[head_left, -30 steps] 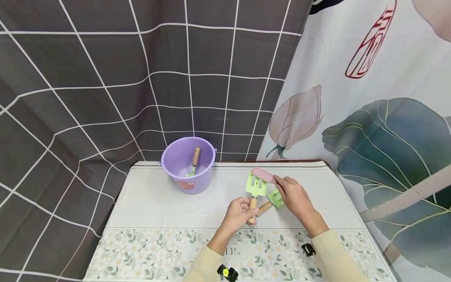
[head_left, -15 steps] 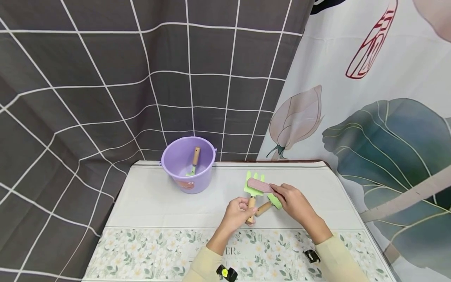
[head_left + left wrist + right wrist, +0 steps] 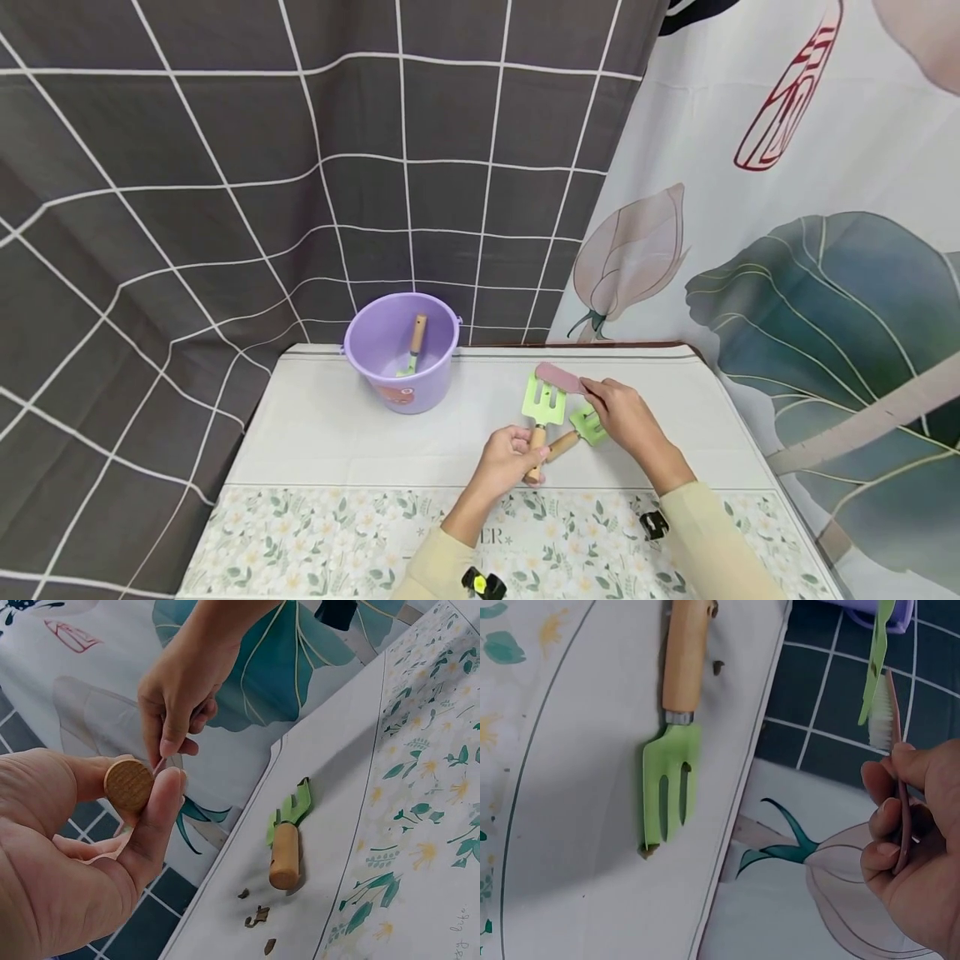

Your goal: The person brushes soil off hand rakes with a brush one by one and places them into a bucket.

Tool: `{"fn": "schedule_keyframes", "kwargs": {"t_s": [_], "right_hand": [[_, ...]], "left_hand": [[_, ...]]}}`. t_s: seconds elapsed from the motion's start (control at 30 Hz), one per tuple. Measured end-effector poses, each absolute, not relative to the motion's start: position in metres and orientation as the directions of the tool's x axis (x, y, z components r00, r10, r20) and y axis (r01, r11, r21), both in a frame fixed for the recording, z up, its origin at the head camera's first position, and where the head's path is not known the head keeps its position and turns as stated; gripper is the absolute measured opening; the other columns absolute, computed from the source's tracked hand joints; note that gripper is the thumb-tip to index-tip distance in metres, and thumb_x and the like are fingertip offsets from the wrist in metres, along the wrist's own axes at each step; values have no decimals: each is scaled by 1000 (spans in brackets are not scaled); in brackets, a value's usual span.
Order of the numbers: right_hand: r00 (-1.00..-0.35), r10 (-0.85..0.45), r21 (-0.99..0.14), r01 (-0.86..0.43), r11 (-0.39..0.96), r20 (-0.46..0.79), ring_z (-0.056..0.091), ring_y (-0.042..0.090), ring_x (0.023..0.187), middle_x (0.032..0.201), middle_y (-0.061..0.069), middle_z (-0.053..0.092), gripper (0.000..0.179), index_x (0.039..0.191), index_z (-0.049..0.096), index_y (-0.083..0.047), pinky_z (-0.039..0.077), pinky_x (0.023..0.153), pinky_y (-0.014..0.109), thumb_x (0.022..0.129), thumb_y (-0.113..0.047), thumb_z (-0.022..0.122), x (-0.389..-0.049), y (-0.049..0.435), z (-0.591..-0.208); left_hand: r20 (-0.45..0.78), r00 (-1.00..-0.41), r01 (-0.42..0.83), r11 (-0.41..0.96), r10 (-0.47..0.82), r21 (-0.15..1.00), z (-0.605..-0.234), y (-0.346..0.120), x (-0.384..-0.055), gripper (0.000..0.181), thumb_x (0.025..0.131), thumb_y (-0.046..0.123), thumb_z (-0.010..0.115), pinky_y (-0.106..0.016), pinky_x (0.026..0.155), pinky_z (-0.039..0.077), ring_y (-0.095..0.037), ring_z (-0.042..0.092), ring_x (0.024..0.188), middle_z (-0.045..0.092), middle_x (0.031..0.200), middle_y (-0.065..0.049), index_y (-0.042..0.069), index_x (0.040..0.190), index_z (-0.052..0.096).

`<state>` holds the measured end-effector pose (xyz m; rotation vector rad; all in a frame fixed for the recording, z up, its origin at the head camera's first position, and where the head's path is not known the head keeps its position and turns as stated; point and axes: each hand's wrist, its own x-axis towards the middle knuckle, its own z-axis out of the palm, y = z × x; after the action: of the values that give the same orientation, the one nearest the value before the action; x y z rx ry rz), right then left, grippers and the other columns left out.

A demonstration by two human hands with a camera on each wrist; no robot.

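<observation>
My left hand grips the wooden handle of a green garden fork, its tines pointing away from me above the table. A pink brush is pinched in my right hand, bristles toward the fork's tines. In the right wrist view the white bristles meet the edge of the green metal. Beneath the hands a second green hand fork lies on the table, with brown bits of dirt on its tines.
At the back left of the table stands a purple bucket holding a small wooden-handled green tool. Brown crumbs lie beside the second fork. A grey grid curtain hangs behind the table, and a flowered one on the right.
The brush slid down the fork's tines toward the handle, then moved back up near their tips. My left hand keeps its hold on the fork, almost still.
</observation>
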<state>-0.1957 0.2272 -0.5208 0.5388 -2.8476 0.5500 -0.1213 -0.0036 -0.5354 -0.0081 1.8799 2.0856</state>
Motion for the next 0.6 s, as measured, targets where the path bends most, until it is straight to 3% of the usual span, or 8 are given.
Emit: {"fn": "schedule_keyframes", "kwargs": {"t_s": [0.37, 0.6], "right_hand": [[-920, -323, -385, -387, 838, 223, 59, 14, 77, 102, 11, 73, 32, 133, 67, -2, 51, 67, 35, 103, -12, 64, -195, 228, -514], [-868, -442, -432, -497, 753, 227, 61, 8, 81, 102, 4, 74, 31, 132, 69, -5, 52, 66, 28, 102, -11, 65, -180, 222, -508]], "left_hand": [[-234, -944, -259, -84, 233, 962, -538, -4, -123, 32, 94, 1, 71, -29, 61, 65, -12, 66, 57, 66, 94, -15, -14, 118, 56], [-225, -945, -247, -70, 237, 966, -537, -7, -125, 32, 95, 3, 70, -29, 61, 64, -11, 66, 57, 67, 92, -13, -14, 119, 57]]}}
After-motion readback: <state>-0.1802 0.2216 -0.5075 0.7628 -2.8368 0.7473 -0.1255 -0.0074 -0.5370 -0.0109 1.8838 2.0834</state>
